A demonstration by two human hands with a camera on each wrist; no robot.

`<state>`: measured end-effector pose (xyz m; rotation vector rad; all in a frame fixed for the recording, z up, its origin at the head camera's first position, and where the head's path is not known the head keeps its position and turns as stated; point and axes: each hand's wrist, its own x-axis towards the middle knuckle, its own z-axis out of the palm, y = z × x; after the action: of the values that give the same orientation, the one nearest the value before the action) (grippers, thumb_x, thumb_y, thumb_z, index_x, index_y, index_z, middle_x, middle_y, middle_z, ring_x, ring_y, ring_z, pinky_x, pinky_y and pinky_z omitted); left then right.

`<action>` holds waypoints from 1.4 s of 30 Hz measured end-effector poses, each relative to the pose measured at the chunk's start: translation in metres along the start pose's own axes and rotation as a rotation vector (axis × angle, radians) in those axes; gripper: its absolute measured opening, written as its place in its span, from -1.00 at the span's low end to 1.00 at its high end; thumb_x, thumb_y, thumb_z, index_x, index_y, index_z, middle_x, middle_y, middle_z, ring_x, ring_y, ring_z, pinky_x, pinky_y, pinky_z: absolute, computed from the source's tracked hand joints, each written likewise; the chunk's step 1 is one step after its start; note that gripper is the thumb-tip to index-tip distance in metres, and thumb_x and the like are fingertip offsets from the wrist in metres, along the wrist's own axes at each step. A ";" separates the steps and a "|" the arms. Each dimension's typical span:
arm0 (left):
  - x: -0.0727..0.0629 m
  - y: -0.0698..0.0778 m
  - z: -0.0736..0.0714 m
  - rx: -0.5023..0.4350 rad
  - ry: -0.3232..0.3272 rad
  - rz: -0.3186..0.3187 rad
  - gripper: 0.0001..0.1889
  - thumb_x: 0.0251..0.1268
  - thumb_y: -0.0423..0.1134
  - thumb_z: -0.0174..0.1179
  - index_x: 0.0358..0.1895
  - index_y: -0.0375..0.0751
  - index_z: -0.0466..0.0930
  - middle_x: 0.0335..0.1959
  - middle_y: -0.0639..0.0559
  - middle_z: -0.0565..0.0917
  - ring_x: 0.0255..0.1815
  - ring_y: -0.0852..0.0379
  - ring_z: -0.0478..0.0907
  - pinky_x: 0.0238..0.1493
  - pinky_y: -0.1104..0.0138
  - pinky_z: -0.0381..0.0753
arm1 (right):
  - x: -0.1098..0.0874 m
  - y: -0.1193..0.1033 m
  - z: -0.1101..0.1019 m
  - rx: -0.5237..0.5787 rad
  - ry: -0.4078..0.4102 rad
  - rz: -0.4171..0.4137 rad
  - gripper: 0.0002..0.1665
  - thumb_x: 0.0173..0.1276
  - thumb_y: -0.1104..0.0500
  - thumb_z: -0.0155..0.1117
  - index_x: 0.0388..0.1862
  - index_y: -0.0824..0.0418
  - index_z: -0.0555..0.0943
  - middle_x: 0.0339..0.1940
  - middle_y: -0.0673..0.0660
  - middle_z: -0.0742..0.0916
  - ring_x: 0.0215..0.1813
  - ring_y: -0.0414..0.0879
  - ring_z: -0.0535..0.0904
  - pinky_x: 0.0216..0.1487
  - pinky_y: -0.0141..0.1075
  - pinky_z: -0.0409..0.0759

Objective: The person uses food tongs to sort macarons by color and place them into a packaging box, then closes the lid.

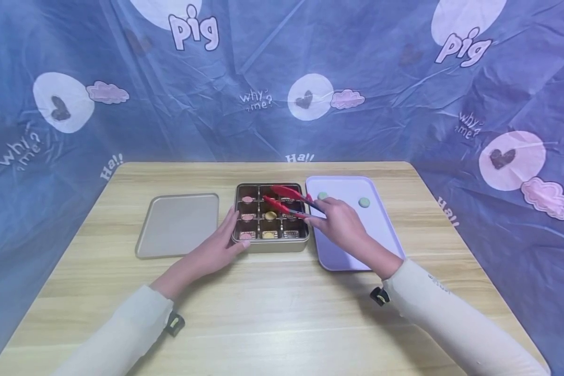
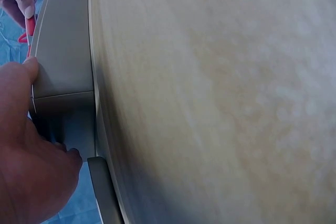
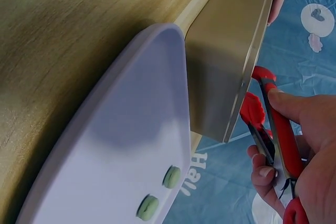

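Over the box (image 1: 277, 246), red tongs (image 1: 286, 192) gripped by the right hand (image 1: 342, 224) are pointed left, tips parted; the box's left side is touched by the unclenched left hand (image 1: 220, 248).

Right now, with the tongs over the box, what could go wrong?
1. The tongs reach in close to the yellow piece; a tip might knock it.
2. The right hand works low beside a green piece and could brush it.
3. The left hand touches the box's left side; a hard push might slide it into the tray.
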<state>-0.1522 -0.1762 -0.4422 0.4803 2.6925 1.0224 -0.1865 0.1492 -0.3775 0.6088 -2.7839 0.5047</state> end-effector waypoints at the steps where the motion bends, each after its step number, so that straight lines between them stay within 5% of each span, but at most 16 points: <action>1: 0.000 0.000 0.000 0.000 0.000 0.000 0.02 0.44 0.37 -0.06 0.64 0.03 -0.48 0.67 -0.03 -0.48 0.65 -0.24 -0.18 0.60 -0.13 -0.07 | 0.000 0.000 0.000 0.003 0.000 0.000 -0.41 0.26 -0.06 0.50 0.13 0.29 0.70 -0.07 0.22 0.78 -0.10 0.16 0.71 -0.09 0.06 0.69; 15: -0.003 0.001 -0.001 0.000 0.000 -0.002 0.01 0.45 0.35 -0.05 0.64 0.01 -0.48 0.67 -0.04 -0.48 0.65 -0.25 -0.18 0.61 -0.10 -0.09 | -0.022 0.014 -0.014 0.035 0.038 0.054 -0.37 0.24 -0.06 0.52 0.20 0.26 0.68 -0.08 0.23 0.79 -0.09 0.14 0.70 -0.14 0.04 0.70; 25: -0.001 0.001 -0.001 0.001 -0.001 0.004 0.02 0.45 0.35 -0.05 0.64 -0.01 -0.47 0.67 -0.08 -0.47 0.66 -0.24 -0.20 0.62 -0.08 -0.10 | -0.050 0.043 -0.024 0.040 0.079 0.118 -0.39 0.22 0.04 0.54 0.16 0.36 0.67 0.03 0.38 0.76 0.15 0.31 0.65 0.13 0.21 0.63; 36: 0.000 0.002 0.000 -0.003 -0.003 -0.002 0.02 0.44 0.37 -0.06 0.65 0.01 -0.47 0.67 -0.05 -0.48 0.66 -0.24 -0.19 0.61 -0.10 -0.08 | -0.073 0.071 -0.035 -0.011 0.085 0.205 -0.37 0.22 0.09 0.53 0.16 0.46 0.64 -0.09 0.44 0.75 -0.13 0.32 0.68 -0.19 0.18 0.64; 42: 0.000 0.002 -0.001 -0.001 -0.004 0.001 0.02 0.44 0.38 -0.07 0.64 0.02 -0.48 0.67 -0.04 -0.48 0.66 -0.24 -0.19 0.61 -0.11 -0.07 | -0.084 0.083 -0.040 -0.009 0.041 0.273 -0.37 0.25 0.08 0.50 0.18 0.46 0.62 -0.04 0.45 0.73 -0.05 0.37 0.66 -0.12 0.24 0.60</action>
<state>-0.1518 -0.1756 -0.4403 0.4821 2.6885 1.0224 -0.1428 0.2648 -0.3905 0.2125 -2.8423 0.5496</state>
